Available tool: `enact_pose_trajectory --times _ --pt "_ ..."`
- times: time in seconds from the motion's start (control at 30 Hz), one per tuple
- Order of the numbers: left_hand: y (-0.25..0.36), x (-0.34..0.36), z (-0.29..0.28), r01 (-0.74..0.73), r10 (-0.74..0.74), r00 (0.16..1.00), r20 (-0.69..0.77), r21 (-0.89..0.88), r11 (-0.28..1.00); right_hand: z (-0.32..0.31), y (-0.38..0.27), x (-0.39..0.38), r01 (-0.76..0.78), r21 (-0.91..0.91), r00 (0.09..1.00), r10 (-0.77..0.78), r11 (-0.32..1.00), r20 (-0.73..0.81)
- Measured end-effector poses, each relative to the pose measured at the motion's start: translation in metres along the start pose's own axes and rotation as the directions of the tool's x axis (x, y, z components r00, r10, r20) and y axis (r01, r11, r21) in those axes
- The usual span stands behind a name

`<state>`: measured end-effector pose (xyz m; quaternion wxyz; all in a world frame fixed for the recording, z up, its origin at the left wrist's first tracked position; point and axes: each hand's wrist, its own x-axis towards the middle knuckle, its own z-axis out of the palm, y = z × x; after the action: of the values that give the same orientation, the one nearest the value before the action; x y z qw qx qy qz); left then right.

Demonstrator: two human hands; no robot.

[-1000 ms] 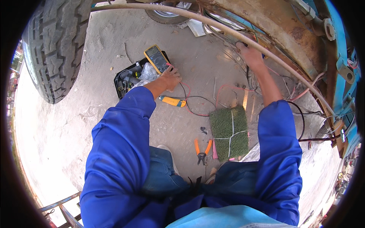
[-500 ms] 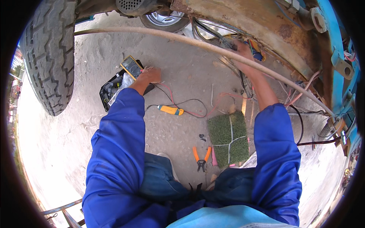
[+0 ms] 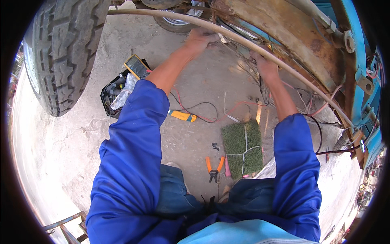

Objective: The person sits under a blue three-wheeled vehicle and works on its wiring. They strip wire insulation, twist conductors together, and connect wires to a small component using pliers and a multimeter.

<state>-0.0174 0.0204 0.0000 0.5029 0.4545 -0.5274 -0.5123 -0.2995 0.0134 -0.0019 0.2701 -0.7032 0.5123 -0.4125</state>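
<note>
Now the left hand (image 3: 199, 40) is off the yellow-framed multimeter (image 3: 137, 66), where it lay in both earlier frames, and reaches up and forward beside the long curved rod (image 3: 174, 16), near the upper stretch of the loose wires (image 3: 261, 87). Its fingers point toward the right, but the tips blur into the rod and wires, so I cannot tell whether they are apart, together or closed on anything. The right hand (image 3: 265, 65) has stayed at those wires, which run beneath the rod along the rusty beam (image 3: 284, 32); its fingers are bent at the wires and partly hidden, and whether they are clamped on them I cannot tell. The multimeter rests tilted against the open black case (image 3: 106, 97), its screen side facing up, with a clear plastic bag (image 3: 129, 85) just beside it. Red and black leads (image 3: 213, 107) loop over the ground past the yellow-handled tool (image 3: 182, 116). Nearer the knees, the orange-handled pliers (image 3: 214, 168) lie with handles spread, just left of the green turf pad (image 3: 242, 150) tied with a white strap; both sit as before. The big tyre (image 3: 65, 53) has shifted rightward in view since half a second ago.
</note>
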Motion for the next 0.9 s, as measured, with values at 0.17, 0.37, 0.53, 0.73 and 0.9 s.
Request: enact_pose_trajectory --times 0.17,0.37,0.53,0.73,0.9 --pt "-0.012 0.004 -0.018 0.024 -0.013 0.998 0.055 -0.2 0.98 -0.003 0.002 0.008 0.013 0.036 0.996 -0.01 0.999 -0.09" --pt "-0.002 -0.004 -0.021 0.083 -0.017 0.987 0.16 -0.417 0.905 0.01 -0.025 -0.018 0.234 -0.354 0.962 -0.269 0.906 -0.054" --pt "-0.001 -0.005 -0.013 0.095 -0.007 0.984 0.179 -0.486 0.869 0.006 -0.046 -0.032 0.43 -0.4 0.891 -0.453 0.809 0.04" --pt "-0.004 0.0 -0.011 0.094 0.005 0.977 0.211 -0.455 0.886 0.009 -0.049 -0.036 0.361 -0.378 0.923 -0.386 0.853 0.011" --pt "-0.004 -0.001 -0.012 0.072 -0.005 0.984 0.18 -0.37 0.926 0.008 -0.044 -0.027 0.244 -0.322 0.963 -0.268 0.915 -0.029"
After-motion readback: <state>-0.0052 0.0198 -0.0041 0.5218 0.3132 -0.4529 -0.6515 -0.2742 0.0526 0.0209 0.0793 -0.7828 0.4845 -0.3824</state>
